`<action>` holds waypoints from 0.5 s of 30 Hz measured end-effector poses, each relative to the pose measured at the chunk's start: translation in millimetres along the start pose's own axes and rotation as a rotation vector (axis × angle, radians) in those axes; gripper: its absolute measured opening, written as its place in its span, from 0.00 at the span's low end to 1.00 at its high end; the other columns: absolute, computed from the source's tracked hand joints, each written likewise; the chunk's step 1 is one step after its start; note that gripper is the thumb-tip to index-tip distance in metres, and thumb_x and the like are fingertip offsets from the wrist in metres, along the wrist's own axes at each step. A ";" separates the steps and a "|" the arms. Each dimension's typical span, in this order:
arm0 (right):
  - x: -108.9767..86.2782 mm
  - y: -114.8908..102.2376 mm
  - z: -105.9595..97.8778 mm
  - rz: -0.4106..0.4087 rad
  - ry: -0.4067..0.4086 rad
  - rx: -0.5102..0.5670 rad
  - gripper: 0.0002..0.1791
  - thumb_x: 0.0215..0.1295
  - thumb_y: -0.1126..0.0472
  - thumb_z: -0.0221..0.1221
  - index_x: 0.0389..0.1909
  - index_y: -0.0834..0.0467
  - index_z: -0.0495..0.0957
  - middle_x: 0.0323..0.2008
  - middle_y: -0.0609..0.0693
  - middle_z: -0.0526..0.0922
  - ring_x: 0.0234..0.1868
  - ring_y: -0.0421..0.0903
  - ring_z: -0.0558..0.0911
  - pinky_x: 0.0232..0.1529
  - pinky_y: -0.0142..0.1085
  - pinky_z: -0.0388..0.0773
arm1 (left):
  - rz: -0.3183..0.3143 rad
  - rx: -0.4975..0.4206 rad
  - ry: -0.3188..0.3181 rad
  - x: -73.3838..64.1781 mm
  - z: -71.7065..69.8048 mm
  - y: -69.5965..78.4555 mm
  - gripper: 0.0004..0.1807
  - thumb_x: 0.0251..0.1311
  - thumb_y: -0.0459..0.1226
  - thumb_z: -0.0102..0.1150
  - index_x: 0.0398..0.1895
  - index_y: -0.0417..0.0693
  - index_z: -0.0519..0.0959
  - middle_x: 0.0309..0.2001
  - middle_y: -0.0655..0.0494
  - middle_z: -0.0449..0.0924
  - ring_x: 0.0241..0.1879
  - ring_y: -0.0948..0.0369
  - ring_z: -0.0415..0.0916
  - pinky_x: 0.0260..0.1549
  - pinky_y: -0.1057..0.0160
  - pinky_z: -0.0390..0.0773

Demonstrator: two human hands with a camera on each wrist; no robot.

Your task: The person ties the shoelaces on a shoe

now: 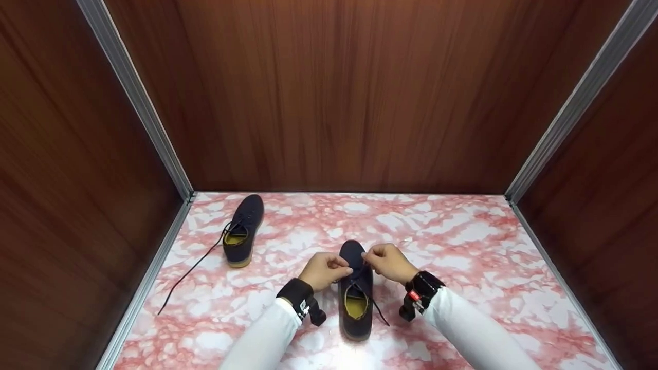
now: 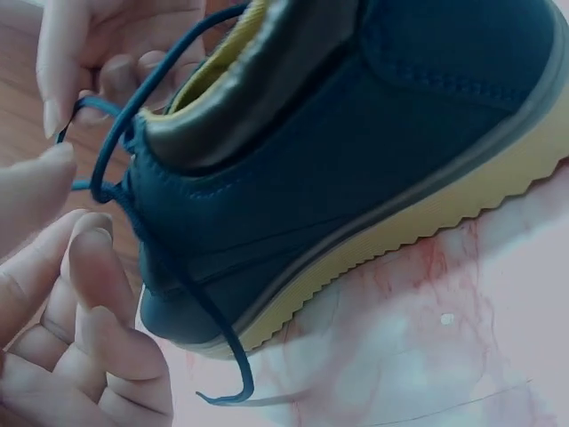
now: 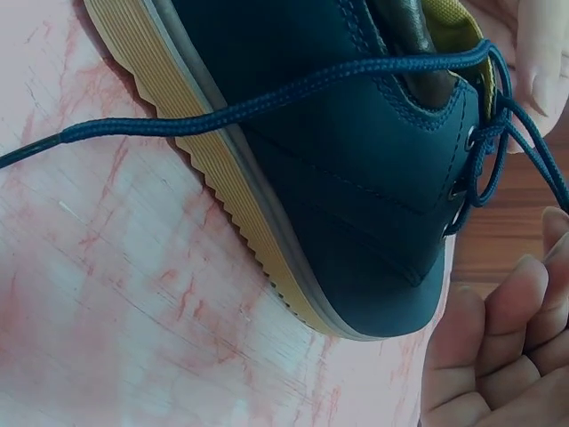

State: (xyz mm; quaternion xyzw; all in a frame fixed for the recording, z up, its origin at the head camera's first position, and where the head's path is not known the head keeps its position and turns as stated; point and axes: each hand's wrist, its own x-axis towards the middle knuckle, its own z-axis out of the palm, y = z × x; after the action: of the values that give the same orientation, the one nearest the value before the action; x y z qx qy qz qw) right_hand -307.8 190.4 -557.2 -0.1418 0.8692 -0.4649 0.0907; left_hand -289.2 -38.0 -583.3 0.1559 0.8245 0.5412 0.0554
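A dark blue lace-up shoe [image 1: 355,329] with a yellow lining stands on the table, toe pointing away. Over its front, my left hand [image 1: 325,270] pinches part of the shoelace [image 2: 111,147] between thumb and fingers. On the other side my right hand [image 1: 386,261] also pinches the lace, its thumb and index finger together. Lace loops cross at the top eyelets in the right wrist view, where the right fingertips [image 3: 524,285] are partly cut off. A loose lace end [image 3: 98,129] hangs across the shoe's side down to the table.
The matching shoe [image 1: 245,226] stands at the back left, its long untied lace [image 1: 193,267] trailing toward the front left. Brown wood-grain panels [image 1: 329,97] with grey metal corner strips wall in the back and sides of the red-and-white marbled table [image 1: 452,226].
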 end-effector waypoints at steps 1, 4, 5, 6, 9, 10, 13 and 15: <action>0.4 -0.5 -0.6 -0.002 0.001 -0.004 0.21 0.75 0.57 0.59 0.27 0.70 0.81 0.15 0.39 0.71 0.18 0.36 0.69 0.21 0.27 0.63 | 0.002 0.022 0.000 -0.3 0.7 1.2 0.11 0.61 0.41 0.74 0.39 0.42 0.89 0.33 0.51 0.89 0.28 0.71 0.77 0.31 0.72 0.78; 2.7 -2.2 -2.2 -0.015 0.004 -0.018 0.21 0.74 0.57 0.59 0.28 0.71 0.83 0.13 0.38 0.71 0.18 0.36 0.69 0.21 0.27 0.63 | 0.023 0.083 0.015 -1.3 2.9 4.6 0.11 0.58 0.44 0.76 0.37 0.46 0.90 0.33 0.53 0.89 0.29 0.70 0.78 0.33 0.71 0.79; 3.6 -2.8 -2.7 -0.018 0.005 -0.022 0.21 0.74 0.57 0.59 0.28 0.70 0.84 0.13 0.38 0.71 0.18 0.36 0.69 0.20 0.27 0.63 | 0.029 0.099 0.019 -1.5 3.6 5.5 0.12 0.58 0.44 0.77 0.37 0.47 0.90 0.33 0.54 0.89 0.29 0.70 0.78 0.33 0.70 0.79; 4.5 -3.3 -3.0 -0.016 0.008 -0.023 0.21 0.74 0.57 0.60 0.28 0.70 0.85 0.13 0.38 0.70 0.17 0.36 0.69 0.20 0.27 0.63 | 0.032 0.110 0.021 -1.5 4.4 6.2 0.12 0.57 0.45 0.78 0.37 0.47 0.90 0.33 0.54 0.90 0.29 0.70 0.78 0.33 0.70 0.79; 7.6 -4.9 -3.6 -0.001 0.019 -0.020 0.20 0.73 0.57 0.60 0.27 0.68 0.86 0.12 0.38 0.69 0.16 0.36 0.68 0.19 0.28 0.62 | 0.034 0.135 0.021 -1.3 6.7 7.5 0.12 0.55 0.45 0.79 0.36 0.48 0.91 0.32 0.55 0.89 0.29 0.70 0.77 0.32 0.70 0.79; 8.8 -5.5 -3.4 0.009 0.026 -0.021 0.19 0.73 0.57 0.60 0.26 0.67 0.86 0.12 0.37 0.69 0.16 0.35 0.68 0.19 0.28 0.62 | 0.034 0.142 0.023 -1.0 7.4 7.8 0.12 0.55 0.45 0.79 0.36 0.48 0.90 0.31 0.56 0.89 0.28 0.71 0.77 0.32 0.70 0.79; 13.7 -6.2 -1.8 0.030 0.051 -0.044 0.19 0.71 0.56 0.61 0.25 0.65 0.87 0.11 0.37 0.68 0.15 0.35 0.66 0.18 0.28 0.60 | 0.036 0.159 0.034 0.0 9.5 8.6 0.12 0.54 0.45 0.79 0.34 0.48 0.90 0.29 0.56 0.88 0.26 0.71 0.76 0.30 0.71 0.78; 17.0 -6.8 0.1 0.039 0.068 -0.058 0.19 0.71 0.56 0.62 0.25 0.66 0.86 0.11 0.37 0.68 0.16 0.35 0.64 0.19 0.28 0.58 | 0.036 0.175 0.045 0.7 11.0 9.5 0.12 0.54 0.46 0.79 0.33 0.48 0.90 0.28 0.56 0.88 0.25 0.72 0.75 0.29 0.72 0.77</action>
State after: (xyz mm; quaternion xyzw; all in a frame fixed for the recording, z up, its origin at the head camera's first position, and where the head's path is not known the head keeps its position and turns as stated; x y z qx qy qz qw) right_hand -322.7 181.1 -552.0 -0.1116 0.8876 -0.4421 0.0657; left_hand -285.1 -24.6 -579.0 0.1626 0.8667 0.4714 0.0134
